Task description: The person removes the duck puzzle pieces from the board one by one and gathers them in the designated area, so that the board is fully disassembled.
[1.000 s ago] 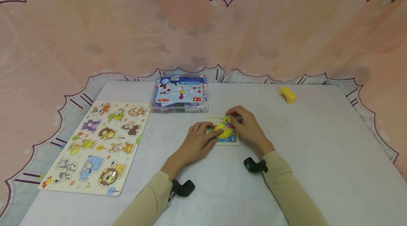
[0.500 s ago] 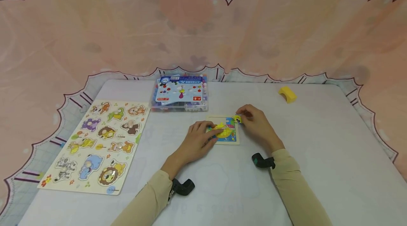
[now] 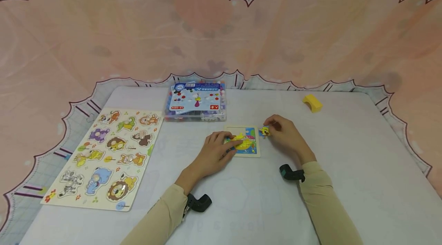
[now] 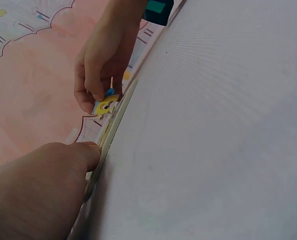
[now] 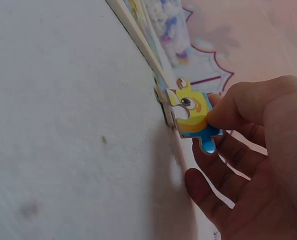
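A small square jigsaw board (image 3: 249, 152) with a yellow and blue picture lies in the middle of the white table (image 3: 345, 168). My left hand (image 3: 221, 147) rests flat on its left part, fingers straight, holding it down (image 4: 63, 165). My right hand (image 3: 281, 132) pinches a yellow and blue puzzle piece (image 3: 264, 131) just off the board's right edge. The wrist views show that piece (image 5: 191, 112) (image 4: 105, 106) between thumb and fingers, lifted beside the board's rim (image 5: 138, 35).
A large animal peg puzzle board (image 3: 103, 157) lies at the left of the table. A clear plastic box of coloured beads (image 3: 196, 101) stands behind the small board. A yellow arch block (image 3: 312, 102) sits at the far right. A pink curtain hangs behind.
My right hand has lifted the yellow and blue piece off the board and carried it rightward past the board's edge. The left hand has stayed put on the board.
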`<state>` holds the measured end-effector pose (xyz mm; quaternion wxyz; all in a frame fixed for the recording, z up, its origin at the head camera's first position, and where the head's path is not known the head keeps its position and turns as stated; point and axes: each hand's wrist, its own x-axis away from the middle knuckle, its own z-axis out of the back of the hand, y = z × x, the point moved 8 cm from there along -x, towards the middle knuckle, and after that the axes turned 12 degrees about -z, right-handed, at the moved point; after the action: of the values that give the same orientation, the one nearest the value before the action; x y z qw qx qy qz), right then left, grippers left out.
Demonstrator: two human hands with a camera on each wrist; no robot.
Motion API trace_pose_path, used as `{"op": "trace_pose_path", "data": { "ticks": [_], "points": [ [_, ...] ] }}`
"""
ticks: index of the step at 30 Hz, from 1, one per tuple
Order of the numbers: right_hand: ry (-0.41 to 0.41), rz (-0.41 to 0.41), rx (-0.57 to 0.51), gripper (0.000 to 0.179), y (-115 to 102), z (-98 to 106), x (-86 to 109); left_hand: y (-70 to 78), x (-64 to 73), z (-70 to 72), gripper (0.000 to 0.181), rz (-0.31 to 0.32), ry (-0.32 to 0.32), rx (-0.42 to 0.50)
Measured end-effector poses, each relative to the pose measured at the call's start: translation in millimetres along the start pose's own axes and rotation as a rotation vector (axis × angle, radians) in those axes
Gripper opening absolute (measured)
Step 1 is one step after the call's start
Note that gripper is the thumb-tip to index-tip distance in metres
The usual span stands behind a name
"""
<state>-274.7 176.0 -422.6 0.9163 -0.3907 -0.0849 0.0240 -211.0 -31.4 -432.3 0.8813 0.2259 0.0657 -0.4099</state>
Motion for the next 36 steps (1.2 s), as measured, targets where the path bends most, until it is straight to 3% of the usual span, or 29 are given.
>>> {"op": "trace_pose_path", "data": {
  "ticks": [17, 36],
  "points": [
    [-0.035, -0.052, 0.044, 0.019, 25.7, 21.0, 1.7, -0.4, 0.7, -1.4, 0.036, -0.015, 0.008, 0.0],
    [-0.003, -0.035, 0.091, 0.019, 23.1, 20.4, 2.6, -0.5, -0.3, -0.2, 0.036, -0.007, 0.005, 0.016]
  ]
}}
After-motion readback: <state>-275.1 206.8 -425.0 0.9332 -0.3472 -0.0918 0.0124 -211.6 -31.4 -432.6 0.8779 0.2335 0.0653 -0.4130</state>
